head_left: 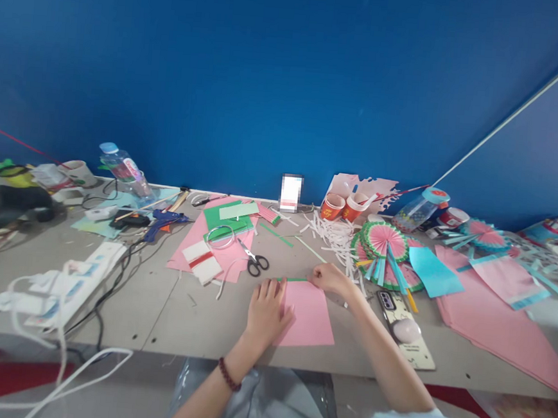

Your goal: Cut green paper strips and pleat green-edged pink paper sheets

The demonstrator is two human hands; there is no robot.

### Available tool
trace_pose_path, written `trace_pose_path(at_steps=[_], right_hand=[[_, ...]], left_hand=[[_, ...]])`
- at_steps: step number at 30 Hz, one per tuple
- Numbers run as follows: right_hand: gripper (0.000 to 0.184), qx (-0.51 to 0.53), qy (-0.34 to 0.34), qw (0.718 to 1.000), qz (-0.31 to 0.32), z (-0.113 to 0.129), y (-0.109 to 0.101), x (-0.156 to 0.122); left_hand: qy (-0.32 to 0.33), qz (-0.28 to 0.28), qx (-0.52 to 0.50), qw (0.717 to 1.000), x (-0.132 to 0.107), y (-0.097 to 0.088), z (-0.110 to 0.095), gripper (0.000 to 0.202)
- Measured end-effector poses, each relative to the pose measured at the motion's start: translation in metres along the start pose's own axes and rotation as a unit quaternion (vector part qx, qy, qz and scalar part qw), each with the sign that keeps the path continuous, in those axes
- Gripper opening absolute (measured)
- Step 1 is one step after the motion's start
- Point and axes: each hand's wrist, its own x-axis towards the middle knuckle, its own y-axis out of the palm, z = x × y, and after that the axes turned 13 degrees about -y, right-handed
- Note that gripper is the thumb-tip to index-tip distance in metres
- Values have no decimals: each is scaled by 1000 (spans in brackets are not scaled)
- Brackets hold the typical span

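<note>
A pink paper sheet (308,317) lies near the front of the table, with a narrow green paper strip (296,280) along its far edge. My left hand (267,308) rests on the sheet's left side, fingers spread and flat. At the far right corner, my right hand (329,278) is closed, its curled fingers at the right end of the strip. Those fingers hide whatever they pinch. Black-handled scissors (257,264) lie just beyond my left hand, beside a white cable and a white box with a red band (202,262).
Watermelon-patterned paper fans (386,243), white paper shreds (337,236) and paper cups (332,207) stand or lie at the back right. A phone (407,332) is right of my right forearm. Leftward are a power strip (84,284), a blue glue gun (166,222) and a bottle (125,168).
</note>
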Motion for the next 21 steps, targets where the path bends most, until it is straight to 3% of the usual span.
trace_pose_path(at_steps=[21], right_hand=[[18, 0, -11, 1000, -22, -9, 7, -1]], left_hand=[[-3, 16, -8, 1000, -1, -1, 0, 58]])
